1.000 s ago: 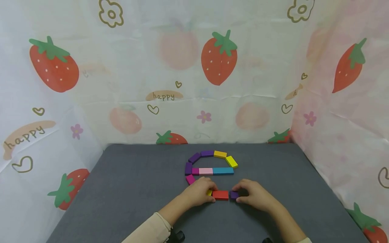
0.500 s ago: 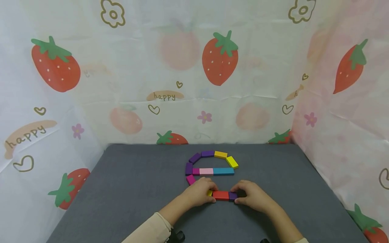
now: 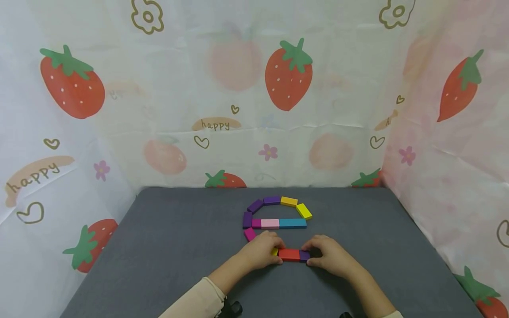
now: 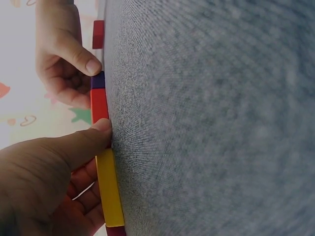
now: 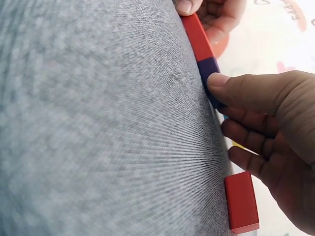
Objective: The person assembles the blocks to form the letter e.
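My left hand (image 3: 259, 251) pinches the left end of a red block (image 3: 289, 255) lying on the table. Against that block's right end sits a short purple block (image 3: 304, 256), held between the thumb and fingers of my right hand (image 3: 336, 257). In the left wrist view, a yellow block (image 4: 110, 189) continues the row beyond my left thumb, with a dark red piece (image 4: 116, 231) at its far end. Most of the yellow block is hidden by my left hand in the head view. A magenta block (image 3: 249, 234) shows just behind that hand.
Farther back, purple blocks (image 3: 272, 200), an orange-yellow block (image 3: 289, 201) and a yellow block (image 3: 304, 211) form an arch over a straight row with a pink block (image 3: 270, 224) and a blue block (image 3: 292, 224). A separate red block (image 5: 242, 202) lies near my right hand on the grey tabletop (image 3: 191, 247).
My right hand has slid the purple block a little left, closing the gap to the red block. My left hand has stayed in place. Over the last half second the hands hold still.
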Motion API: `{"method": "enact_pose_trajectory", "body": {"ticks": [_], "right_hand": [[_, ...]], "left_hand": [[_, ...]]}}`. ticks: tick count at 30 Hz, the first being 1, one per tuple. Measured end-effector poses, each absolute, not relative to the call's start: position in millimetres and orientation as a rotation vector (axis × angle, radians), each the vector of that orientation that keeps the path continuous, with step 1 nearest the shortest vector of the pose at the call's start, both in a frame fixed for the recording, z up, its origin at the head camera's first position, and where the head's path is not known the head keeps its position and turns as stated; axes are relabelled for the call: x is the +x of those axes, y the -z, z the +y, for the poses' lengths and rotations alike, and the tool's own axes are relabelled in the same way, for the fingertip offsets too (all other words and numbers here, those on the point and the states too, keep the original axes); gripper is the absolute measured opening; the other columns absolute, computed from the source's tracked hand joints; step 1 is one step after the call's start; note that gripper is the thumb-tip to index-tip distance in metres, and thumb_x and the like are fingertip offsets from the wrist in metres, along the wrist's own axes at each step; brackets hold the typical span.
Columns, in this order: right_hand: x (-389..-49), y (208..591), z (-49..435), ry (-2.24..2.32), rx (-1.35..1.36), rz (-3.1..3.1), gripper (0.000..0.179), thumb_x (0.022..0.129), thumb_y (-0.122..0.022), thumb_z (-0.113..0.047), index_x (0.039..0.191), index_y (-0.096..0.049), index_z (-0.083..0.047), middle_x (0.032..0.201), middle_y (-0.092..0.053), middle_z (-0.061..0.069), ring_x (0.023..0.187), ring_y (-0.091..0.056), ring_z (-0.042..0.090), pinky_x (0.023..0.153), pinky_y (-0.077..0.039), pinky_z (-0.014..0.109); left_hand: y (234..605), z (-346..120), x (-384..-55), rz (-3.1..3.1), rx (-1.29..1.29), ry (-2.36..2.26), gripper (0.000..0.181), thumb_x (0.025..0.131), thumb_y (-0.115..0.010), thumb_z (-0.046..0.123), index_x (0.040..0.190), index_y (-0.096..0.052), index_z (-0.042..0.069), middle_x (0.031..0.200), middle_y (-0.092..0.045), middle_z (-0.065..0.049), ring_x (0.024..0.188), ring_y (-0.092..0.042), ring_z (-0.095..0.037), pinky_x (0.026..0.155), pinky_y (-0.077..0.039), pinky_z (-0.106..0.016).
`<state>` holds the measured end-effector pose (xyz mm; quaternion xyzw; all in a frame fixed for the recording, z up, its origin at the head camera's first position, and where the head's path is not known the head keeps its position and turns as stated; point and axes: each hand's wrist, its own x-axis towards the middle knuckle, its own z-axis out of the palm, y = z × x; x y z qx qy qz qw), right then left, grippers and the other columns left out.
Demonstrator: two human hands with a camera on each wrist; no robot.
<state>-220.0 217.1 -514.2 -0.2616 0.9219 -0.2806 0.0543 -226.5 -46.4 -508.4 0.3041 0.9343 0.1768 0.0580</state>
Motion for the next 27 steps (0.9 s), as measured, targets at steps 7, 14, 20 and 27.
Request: {"method": "enact_pose_trajectory", "body": {"ticks": [7, 14, 20, 27], "right_hand": [[-219.4, 514.7, 216.1, 0.852, -0.788, 2.806, 0.027, 0.085, -0.085, -0.023, 0.109, -0.075, -0.021, 0.108, -0.066, -0.013, 0.105, -0.059, 0.014, 0.095, -0.050, 0.046], [-219.0, 514.9, 215.8, 0.845, -0.801, 2.805, 0.027, 0.085, -0.084, -0.024, 0.111, -0.075, -0.021, 0.109, -0.066, -0.012, 0.105, -0.060, 0.014, 0.095, -0.050, 0.047], [-217.2, 512.1, 219.2, 0.840, -0.821, 2.796, 0.028, 0.086, -0.083, -0.026, 0.113, -0.075, -0.022, 0.111, -0.065, -0.013, 0.104, -0.060, 0.012, 0.094, -0.052, 0.044], [-212.2, 498.3, 232.2, 0.849, -0.799, 2.769, 0.029, 0.088, -0.081, -0.025, 0.117, -0.074, -0.024, 0.114, -0.066, -0.015, 0.112, -0.060, 0.015, 0.099, -0.050, 0.050]], "left_hand": [[507.3, -46.1, -226.3, 2.829, 0.914, -0.535, 0.031, 0.088, -0.082, 0.036, 0.115, -0.076, 0.023, 0.103, -0.065, 0.012, 0.098, -0.052, -0.008, 0.091, -0.047, -0.025], [509.1, -46.6, -226.7, 2.832, 0.913, -0.532, 0.030, 0.088, -0.082, 0.036, 0.115, -0.076, 0.023, 0.102, -0.064, 0.011, 0.097, -0.051, -0.008, 0.090, -0.047, -0.024], [508.7, -46.6, -226.1, 2.830, 0.920, -0.542, 0.030, 0.088, -0.082, 0.035, 0.114, -0.076, 0.022, 0.102, -0.065, 0.010, 0.096, -0.052, -0.008, 0.090, -0.047, -0.024], [509.8, -46.9, -226.6, 2.835, 0.940, -0.550, 0.029, 0.087, -0.083, 0.034, 0.113, -0.076, 0.021, 0.102, -0.065, 0.010, 0.096, -0.052, -0.009, 0.089, -0.047, -0.024]]}}
